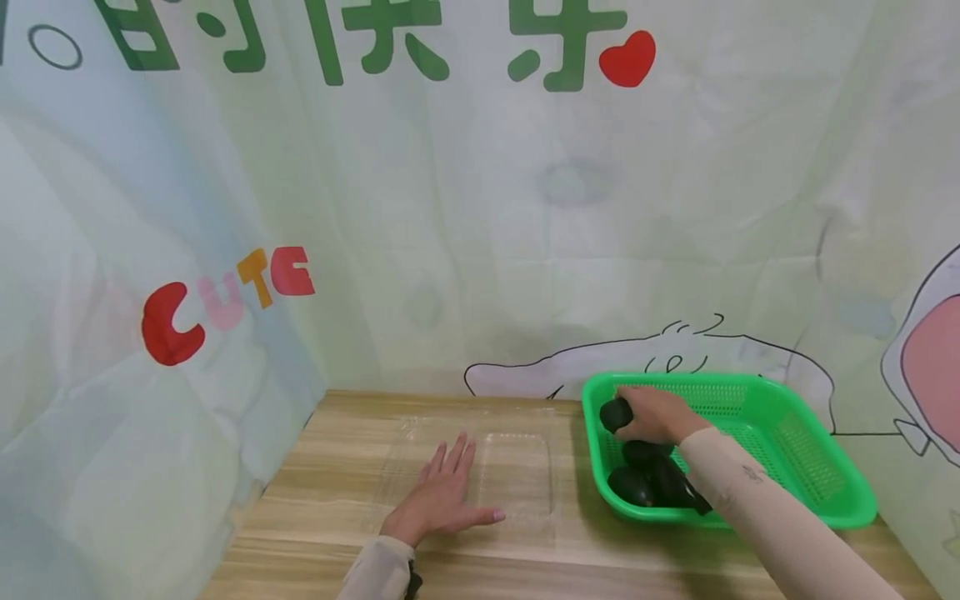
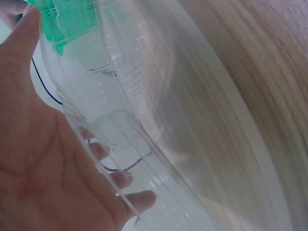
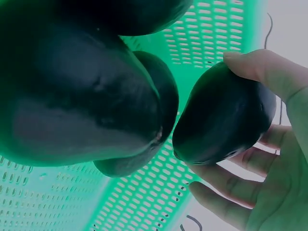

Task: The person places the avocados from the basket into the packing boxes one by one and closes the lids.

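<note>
My right hand [image 1: 651,414] grips a dark, glossy eggplant [image 3: 224,113] at the left end of a green plastic basket [image 1: 847,498]. The thumb is on one side of it and the fingers are on the other. Several more dark eggplants [image 1: 632,486] lie in the basket below that hand; one has a narrow stem end near the front rim. My left hand [image 1: 442,498] rests with spread fingers on a clear plastic container [image 1: 517,477] on the table. In the left wrist view, the container's edge [image 2: 79,125] runs across the fingers.
The wooden table [image 1: 300,492] meets a printed cloth backdrop [image 1: 480,208] at the back and left. The basket stands against the backdrop, to the right of the container. A dark band [image 1: 412,579] is around the left wrist.
</note>
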The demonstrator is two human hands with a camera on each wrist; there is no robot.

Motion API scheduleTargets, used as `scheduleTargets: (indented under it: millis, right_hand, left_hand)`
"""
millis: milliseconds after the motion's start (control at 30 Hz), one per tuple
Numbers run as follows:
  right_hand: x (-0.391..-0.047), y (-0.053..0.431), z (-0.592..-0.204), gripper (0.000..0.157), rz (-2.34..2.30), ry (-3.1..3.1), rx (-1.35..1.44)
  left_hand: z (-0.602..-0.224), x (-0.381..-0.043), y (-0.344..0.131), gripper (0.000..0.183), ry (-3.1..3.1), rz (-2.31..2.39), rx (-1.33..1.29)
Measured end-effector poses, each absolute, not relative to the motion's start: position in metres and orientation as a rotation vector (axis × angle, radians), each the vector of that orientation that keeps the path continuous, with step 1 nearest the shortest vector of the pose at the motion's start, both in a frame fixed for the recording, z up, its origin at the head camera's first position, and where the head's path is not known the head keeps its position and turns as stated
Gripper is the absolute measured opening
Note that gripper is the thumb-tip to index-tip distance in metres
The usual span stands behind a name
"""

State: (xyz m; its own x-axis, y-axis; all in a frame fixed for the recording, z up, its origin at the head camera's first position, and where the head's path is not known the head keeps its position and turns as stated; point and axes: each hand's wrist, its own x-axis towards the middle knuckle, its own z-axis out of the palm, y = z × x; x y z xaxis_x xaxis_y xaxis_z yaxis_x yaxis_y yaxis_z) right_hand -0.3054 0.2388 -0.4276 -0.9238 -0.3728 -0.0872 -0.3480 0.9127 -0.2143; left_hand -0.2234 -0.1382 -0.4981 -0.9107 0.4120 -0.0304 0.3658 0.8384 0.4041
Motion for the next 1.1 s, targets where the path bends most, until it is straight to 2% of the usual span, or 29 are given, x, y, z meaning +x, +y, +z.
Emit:
scheduleTargets:
  millis: [133, 633, 1100]
  right_hand:
    - [-0.299, 0.243, -0.426, 0.060, -0.334, 2.960, -0.540]
    - [-0.277, 0.254, -0.417, 0.073, -0.412, 2.997, -0.450]
    - [-0.249, 0.256, -0.399, 0.067, -0.587, 3.075, -0.425]
  left_hand:
    - [-0.500, -0.224, -0.139, 0.119, 2.903, 0.587, 0.616]
    - [-0.499, -0.225, -0.139, 0.121, 2.889, 0.564, 0.626]
    - [-0.500, -0.226, -0.137, 0.122, 2.875, 0.577, 0.621]
